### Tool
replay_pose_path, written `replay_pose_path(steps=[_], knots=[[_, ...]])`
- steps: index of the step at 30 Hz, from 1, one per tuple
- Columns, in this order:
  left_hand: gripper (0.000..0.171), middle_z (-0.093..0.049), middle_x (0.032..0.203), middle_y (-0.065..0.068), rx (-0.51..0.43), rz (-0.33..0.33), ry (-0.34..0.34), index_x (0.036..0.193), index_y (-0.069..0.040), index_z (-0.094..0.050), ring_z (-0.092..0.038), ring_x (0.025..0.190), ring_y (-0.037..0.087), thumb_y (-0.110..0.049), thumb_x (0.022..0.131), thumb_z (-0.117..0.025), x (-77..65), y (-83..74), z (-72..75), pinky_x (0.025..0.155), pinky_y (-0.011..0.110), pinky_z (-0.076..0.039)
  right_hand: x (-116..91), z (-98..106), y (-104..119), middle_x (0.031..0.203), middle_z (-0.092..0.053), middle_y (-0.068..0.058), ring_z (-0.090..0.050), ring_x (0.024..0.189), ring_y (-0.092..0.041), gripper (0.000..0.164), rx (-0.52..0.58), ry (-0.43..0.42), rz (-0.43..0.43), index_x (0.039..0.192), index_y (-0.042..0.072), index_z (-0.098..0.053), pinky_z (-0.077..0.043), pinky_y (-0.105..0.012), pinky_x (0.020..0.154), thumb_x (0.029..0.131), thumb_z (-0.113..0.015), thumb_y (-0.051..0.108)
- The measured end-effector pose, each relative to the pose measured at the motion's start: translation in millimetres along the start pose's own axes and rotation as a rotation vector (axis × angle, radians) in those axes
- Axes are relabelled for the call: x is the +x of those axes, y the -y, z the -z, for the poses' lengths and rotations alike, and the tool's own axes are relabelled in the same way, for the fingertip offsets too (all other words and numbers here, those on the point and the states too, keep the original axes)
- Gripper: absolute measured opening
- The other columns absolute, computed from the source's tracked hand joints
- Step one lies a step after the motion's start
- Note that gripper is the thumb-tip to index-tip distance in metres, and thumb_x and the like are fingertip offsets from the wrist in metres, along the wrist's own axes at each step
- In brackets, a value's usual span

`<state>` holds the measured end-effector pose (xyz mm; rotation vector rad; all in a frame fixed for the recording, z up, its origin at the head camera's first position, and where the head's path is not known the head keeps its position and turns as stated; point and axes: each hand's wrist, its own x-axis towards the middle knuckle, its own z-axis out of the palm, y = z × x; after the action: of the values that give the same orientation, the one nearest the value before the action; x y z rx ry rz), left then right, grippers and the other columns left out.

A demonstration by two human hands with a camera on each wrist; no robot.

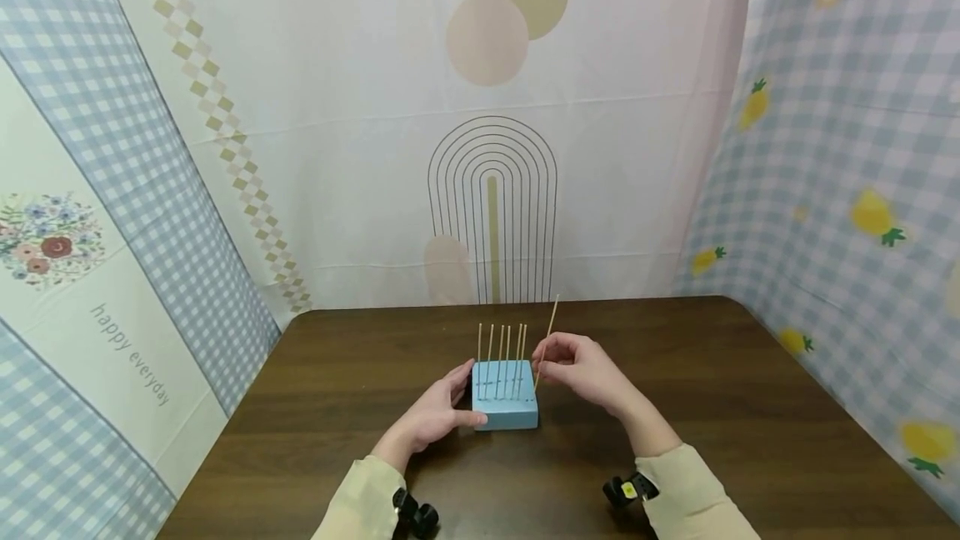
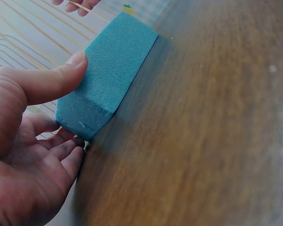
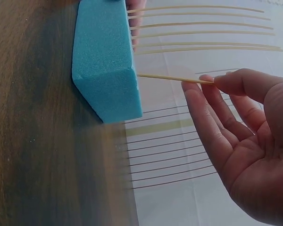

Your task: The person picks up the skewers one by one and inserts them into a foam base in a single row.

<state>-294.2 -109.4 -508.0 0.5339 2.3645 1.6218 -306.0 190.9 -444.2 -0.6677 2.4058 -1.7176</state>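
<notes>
A light blue foam block [image 1: 506, 418] lies on the table with several thin wooden skewers [image 1: 501, 344] standing upright in its top. My left hand [image 1: 437, 408] holds the block at its left side, thumb on the front face and fingers around the side and back. With my right hand [image 1: 581, 367] I pinch one more skewer [image 3: 172, 78] between thumb and fingers. This skewer leans to the right, and its lower end meets the block's top near the right edge. In the right wrist view, the other skewers stand apart from it in a row.
The brown wooden table [image 1: 345, 373] reaches back to a white patterned cloth [image 1: 360, 190]. Checked cloths hang at the left [image 1: 165, 148] and right [image 1: 825, 190] sides. Black wrist cameras sit at both sleeves.
</notes>
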Motion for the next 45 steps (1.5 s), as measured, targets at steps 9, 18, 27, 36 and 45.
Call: replay_pose_path(steps=[9,18,27,36,45], knots=[[0.102,-0.022,0.174,0.023,0.004,-0.001,-0.005,0.169,0.001,-0.023,-0.027,0.158,0.044,-0.012,0.090,-0.087,-0.7,1.2,3.4,0.127,0.057,-0.025,2.7,-5.4,1.9,0.096,-0.075,-0.002,-0.069,0.086,-0.021,0.005,-0.176,0.022,0.036,0.099,0.013,-0.077,-0.060,-0.035,0.076,0.096,-0.078,0.010],[0.102,-0.021,0.174,0.026,0.010,-0.021,0.010,0.168,0.005,-0.021,-0.025,0.159,0.044,-0.011,0.091,-0.086,-1.3,1.0,4.2,0.126,0.058,-0.024,2.4,-11.3,3.9,0.091,-0.074,0.003,-0.066,0.081,-0.017,0.007,-0.270,0.055,0.074,0.095,0.011,-0.077,-0.056,-0.030,0.068,0.093,-0.083,0.010],[0.102,-0.020,0.174,0.025,-0.017,-0.018,0.011,0.168,0.004,-0.021,-0.023,0.159,0.045,-0.010,0.091,-0.086,0.5,1.2,5.3,0.127,0.057,-0.024,5.1,-14.7,0.3,0.087,-0.071,0.004,-0.062,0.078,-0.016,0.009,-0.318,0.047,0.048,0.093,0.013,-0.074,-0.053,-0.030,0.064,0.093,-0.083,0.011],[0.102,-0.020,0.174,0.025,-0.013,-0.015,0.013,0.169,0.003,-0.022,-0.023,0.159,0.044,-0.011,0.091,-0.087,0.8,0.6,6.0,0.127,0.058,-0.024,4.8,-15.4,0.2,0.086,-0.070,0.004,-0.061,0.077,-0.016,0.010,-0.317,0.043,0.018,0.093,0.015,-0.073,-0.054,-0.031,0.063,0.094,-0.082,0.012],[0.103,-0.020,0.174,0.025,-0.023,-0.002,0.014,0.169,0.002,-0.021,-0.023,0.159,0.044,-0.010,0.091,-0.086,0.3,1.5,6.8,0.127,0.057,-0.024,5.7,-17.0,-1.9,0.089,-0.071,0.005,-0.063,0.080,-0.016,0.010,-0.319,0.057,0.010,0.096,0.016,-0.074,-0.056,-0.031,0.068,0.094,-0.082,0.010]])
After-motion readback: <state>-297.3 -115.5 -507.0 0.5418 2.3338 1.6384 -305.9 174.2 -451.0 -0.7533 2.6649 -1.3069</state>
